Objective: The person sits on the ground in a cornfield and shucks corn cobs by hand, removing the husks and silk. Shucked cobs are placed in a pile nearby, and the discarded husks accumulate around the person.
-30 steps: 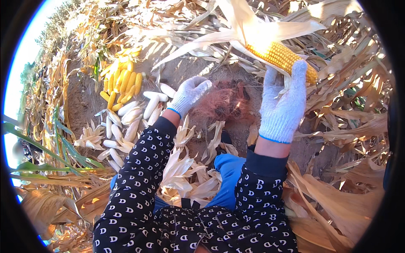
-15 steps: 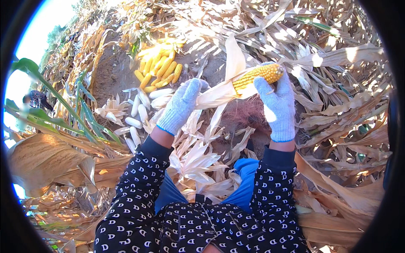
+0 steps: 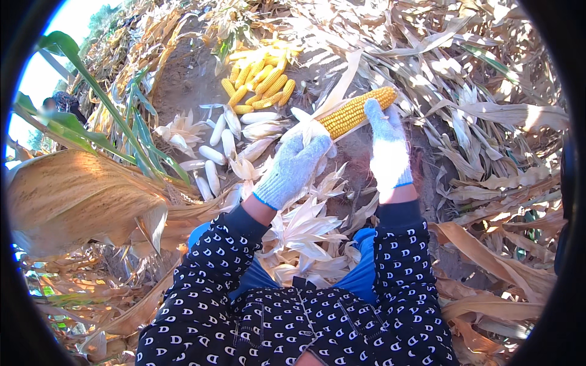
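A yellow ear of corn is held slantwise between my two gloved hands, its tip to the upper right. My left hand, in a pale knitted glove with a blue hem, closes round the base, where pale husk is gathered. Part of the husk strip sticks up behind the ear. My right hand, gloved the same way, grips the ear near its tip with the thumb on top of the kernels. The fingers under the ear are mostly hidden.
Beyond my left hand lies a pile of bare yellow corn ears. Several ears in white husk lie nearer. Loose husks cover the ground between my knees. Dry stalks fill the right side. A person is far left.
My left hand has moved right, up against the ear's base, and the husk there is now bunched under it. More rows of kernels show. The whole view has shifted slightly.
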A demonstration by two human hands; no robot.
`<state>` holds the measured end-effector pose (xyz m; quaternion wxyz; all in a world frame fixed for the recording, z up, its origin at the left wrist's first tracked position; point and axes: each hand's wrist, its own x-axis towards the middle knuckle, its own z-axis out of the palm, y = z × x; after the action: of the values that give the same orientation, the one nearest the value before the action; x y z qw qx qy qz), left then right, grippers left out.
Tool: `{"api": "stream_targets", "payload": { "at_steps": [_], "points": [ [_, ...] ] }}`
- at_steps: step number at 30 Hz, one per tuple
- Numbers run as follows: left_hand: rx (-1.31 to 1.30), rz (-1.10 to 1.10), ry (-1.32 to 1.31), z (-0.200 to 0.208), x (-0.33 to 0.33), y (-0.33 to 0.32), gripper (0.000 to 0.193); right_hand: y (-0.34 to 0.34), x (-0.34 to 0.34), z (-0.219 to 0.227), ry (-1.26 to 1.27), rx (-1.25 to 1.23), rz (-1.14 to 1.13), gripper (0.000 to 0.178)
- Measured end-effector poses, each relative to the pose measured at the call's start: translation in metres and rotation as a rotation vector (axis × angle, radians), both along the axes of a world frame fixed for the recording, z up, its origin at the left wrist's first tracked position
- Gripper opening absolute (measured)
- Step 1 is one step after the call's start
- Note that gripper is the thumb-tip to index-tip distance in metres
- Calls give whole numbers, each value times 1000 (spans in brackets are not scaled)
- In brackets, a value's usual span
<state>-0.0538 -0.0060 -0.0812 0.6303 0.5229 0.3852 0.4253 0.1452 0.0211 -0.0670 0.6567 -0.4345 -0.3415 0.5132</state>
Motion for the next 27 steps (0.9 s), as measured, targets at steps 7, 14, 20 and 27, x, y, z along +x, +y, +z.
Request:
{"api": "stream_targets", "payload": {
  "at_steps": [7, 14, 20, 27],
  "points": [
    [397, -2, 295, 2, -23, -18, 24, -18, -56, -11, 645, -215, 230, 37],
    [760, -240, 527, -2, -33, -34, 30, -22, -52, -5, 556, -111, 183, 38],
    [375, -239, 457, 3, -59, -14, 70, -11, -52, -3, -35, 14, 68, 71],
    [190, 120, 77, -3, -49, -3, 58, -31, -77, -23, -556, 106, 216, 88]
  ]
}}
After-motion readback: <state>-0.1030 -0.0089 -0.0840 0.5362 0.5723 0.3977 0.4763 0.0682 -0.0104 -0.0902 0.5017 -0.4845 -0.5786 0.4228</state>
